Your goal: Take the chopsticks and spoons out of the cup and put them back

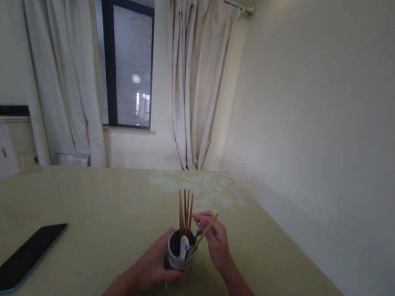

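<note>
Gripped around its lower wall by the left hand (156, 268): small pale round cup (177, 259) standing upright on the yellow-green glossy table (106, 213), near its front edge.

Pinched between thumb and fingertips of the right hand (216, 244): one thin brown wooden chopstick (206, 231), tilted out to the right with its lower end at the cup's rim, beside a white spoon (184, 246) resting inside; whether the same fingers also touched the metal spoon handle (198, 228) could not be told. Bunched upright and leaning slightly left in the cup: three or four more brown chopsticks (184, 210). Judged best handled by keeping the cup braced low against tipping, steering the tilted stick clear of the bunch, and releasing only once seated. Lying flat well off to the left: dark slim rectangular phone (23, 257).
</note>
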`<state>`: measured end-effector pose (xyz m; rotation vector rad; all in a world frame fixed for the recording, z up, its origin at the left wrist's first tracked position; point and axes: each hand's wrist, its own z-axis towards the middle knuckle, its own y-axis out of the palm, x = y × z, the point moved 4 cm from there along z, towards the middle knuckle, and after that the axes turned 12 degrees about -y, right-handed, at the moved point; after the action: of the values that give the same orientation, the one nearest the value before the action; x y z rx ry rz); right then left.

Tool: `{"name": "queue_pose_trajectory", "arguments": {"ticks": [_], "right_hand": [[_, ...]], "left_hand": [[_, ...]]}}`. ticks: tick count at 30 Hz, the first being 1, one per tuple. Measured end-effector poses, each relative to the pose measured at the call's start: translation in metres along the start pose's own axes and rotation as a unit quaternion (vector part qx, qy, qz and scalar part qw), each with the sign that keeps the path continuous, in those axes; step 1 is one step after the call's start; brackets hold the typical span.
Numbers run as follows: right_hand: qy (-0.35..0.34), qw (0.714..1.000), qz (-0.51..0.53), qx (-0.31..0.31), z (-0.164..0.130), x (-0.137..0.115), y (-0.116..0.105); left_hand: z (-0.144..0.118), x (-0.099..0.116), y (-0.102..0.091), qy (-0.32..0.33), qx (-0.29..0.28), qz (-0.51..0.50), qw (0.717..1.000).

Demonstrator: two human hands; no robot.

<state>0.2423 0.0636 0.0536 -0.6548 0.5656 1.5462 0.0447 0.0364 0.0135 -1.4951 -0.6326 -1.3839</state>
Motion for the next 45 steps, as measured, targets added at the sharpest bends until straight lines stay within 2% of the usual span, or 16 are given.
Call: {"name": "queue_pose_trajectory", "arguments": {"ticks": [2,4,7,12,14,19,23,29,33,37,40,42,45], "right_hand": [[0.012,0.998,0.034,0.056,-0.003,0.01,-0.004],[0.006,0.994,0.074,0.077,-0.007,0.02,-0.004],[0.011,0.994,0.095,0.042,-0.015,0.031,0.005],[0.096,0.989,0.102,-0.043,-0.026,0.035,0.036],[0.108,0.987,0.102,-0.062,-0.027,0.032,0.045],[0.081,0.996,0.026,-0.022,-0.024,0.028,0.043],[0.099,0.994,0.04,-0.001,-0.027,0.033,0.038],[0.088,0.983,0.144,-0.07,-0.03,0.04,0.045],[0.086,0.991,0.078,-0.073,-0.035,0.057,0.046],[0.083,0.994,-0.073,-0.016,-0.03,0.075,0.03],[0.072,0.982,-0.166,0.062,-0.017,0.088,0.001],[0.043,0.965,-0.23,0.117,-0.006,0.093,-0.025],[0.024,0.919,-0.338,0.201,0.003,0.098,-0.066]], "left_hand": [[0.001,-0.001,-0.005,0.003,0.033,0.019,0.999],[0.002,-0.004,-0.009,0.0,0.069,0.036,0.997],[0.004,-0.013,-0.011,-0.003,0.096,0.04,0.995],[0.006,-0.023,-0.008,-0.006,0.074,0.042,0.996],[0.006,-0.023,-0.008,-0.01,0.07,0.035,0.997],[0.009,-0.021,-0.004,-0.012,0.053,0.033,0.998],[0.012,-0.027,-0.003,-0.019,0.048,0.03,0.998],[0.015,-0.038,-0.011,-0.013,0.118,0.061,0.991],[0.02,-0.044,-0.012,-0.01,0.101,0.022,0.995],[0.023,-0.058,-0.01,-0.066,0.109,0.069,0.989],[0.022,-0.064,-0.009,-0.094,0.131,0.129,0.978],[0.021,-0.064,-0.009,-0.092,0.131,0.154,0.975],[0.019,-0.062,-0.008,-0.084,0.133,0.178,0.971]]}}
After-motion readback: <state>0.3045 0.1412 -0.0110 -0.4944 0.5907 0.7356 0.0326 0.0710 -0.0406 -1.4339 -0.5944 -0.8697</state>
